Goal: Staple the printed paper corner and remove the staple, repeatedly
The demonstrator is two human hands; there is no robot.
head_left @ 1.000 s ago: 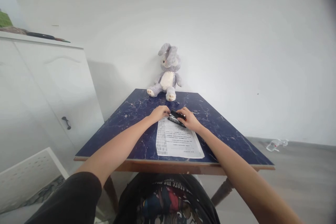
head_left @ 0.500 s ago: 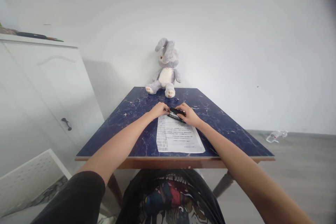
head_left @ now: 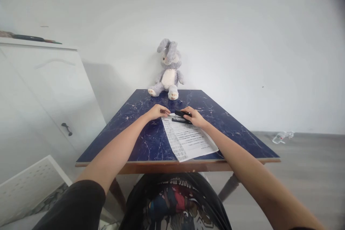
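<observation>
A black stapler (head_left: 182, 120) lies over the upper end of a printed sheet of paper (head_left: 192, 140), its jaws apart. My right hand (head_left: 194, 116) grips the stapler from the right, thumb and fingers around its top arm. My left hand (head_left: 159, 111) is at the upper left corner of the paper, fingers closed on that corner close to the stapler's front end. The fingertips partly hide the corner. The paper lies slanted on the blue marbled table (head_left: 151, 140), its lower edge near the table's front edge.
A grey plush rabbit (head_left: 169, 75) sits at the table's far end against the wall. To the left stands a white cabinet (head_left: 51, 90) with a dark handle. A clear plastic item (head_left: 281, 137) lies on the floor at the right.
The paper has turned, its lower end swinging right. My left hand has moved left, off the stapler's front end. The stapler's jaws look wider apart, with my right hand still on it.
</observation>
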